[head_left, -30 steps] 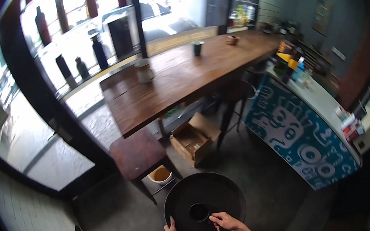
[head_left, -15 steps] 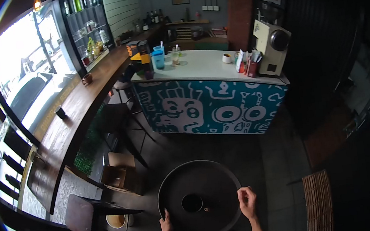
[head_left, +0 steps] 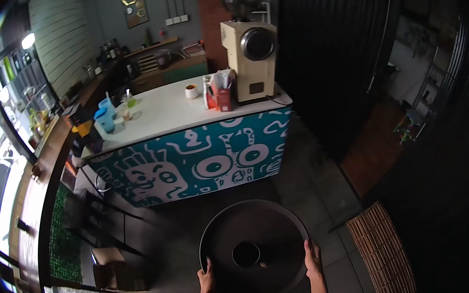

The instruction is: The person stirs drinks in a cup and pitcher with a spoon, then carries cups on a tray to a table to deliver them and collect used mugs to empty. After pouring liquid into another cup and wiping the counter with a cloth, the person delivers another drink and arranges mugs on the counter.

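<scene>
I carry a large round dark tray (head_left: 278, 222) in front of me at waist height. My left hand (head_left: 207, 279) is closed on its left rim, thumb on top. At the right rim, my right hand (head_left: 313, 258) grips the tray too, its thumb up along the edge and the other fingers mostly hidden. A dark round cup (head_left: 246, 254) stands near the tray's middle, its contents too dark to make out. Beside the cup lies a tiny pale thing (head_left: 263, 265), too small to name.
Ahead stands a counter (head_left: 161, 111) with a teal-and-white painted front. It bears a large cream machine (head_left: 253, 57), a white cup (head_left: 191, 91) and blue cups (head_left: 105, 120). A woven bench (head_left: 380, 251) is at right. Stools (head_left: 101, 219) and a wooden window bar (head_left: 33, 210) line the left.
My view has turned to the right, so the counter sits further left and nearer. My right hand, with curled fingers by the rim before, now grips the tray's edge.
</scene>
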